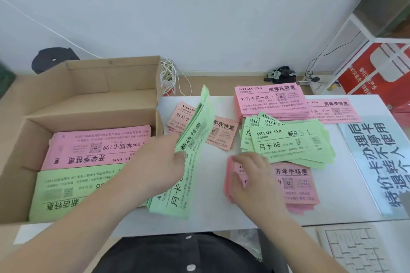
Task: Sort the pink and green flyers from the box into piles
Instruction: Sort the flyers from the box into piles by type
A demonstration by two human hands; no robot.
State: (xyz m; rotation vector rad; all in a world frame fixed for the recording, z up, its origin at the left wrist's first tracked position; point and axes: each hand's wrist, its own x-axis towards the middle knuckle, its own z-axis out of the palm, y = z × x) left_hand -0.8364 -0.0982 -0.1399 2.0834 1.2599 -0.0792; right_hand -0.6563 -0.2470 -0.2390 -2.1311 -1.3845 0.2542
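Note:
An open cardboard box point(20, 139) at the left holds a pink flyer stack point(97, 146) and a green flyer stack point(62, 190). My left hand point(159, 162) grips a thick bundle of green flyers point(190, 153), lifted on edge just right of the box. My right hand point(253, 179) rests with curled fingers on the left end of a pink pile point(295, 184) near the table's front. Behind that pile lies a loose green pile point(295, 144). A tall pink pile point(270, 102) sits at the back. Salmon flyers point(221, 133) lie in the middle.
Another pink flyer point(335, 111) lies at the back right beside a blue printed sign point(377, 162). A white rack with a red bag point(368, 68) stands beyond the white table point(221, 217). A keyboard point(355, 250) lies at the lower right. Cables point(170, 73) hang behind the box.

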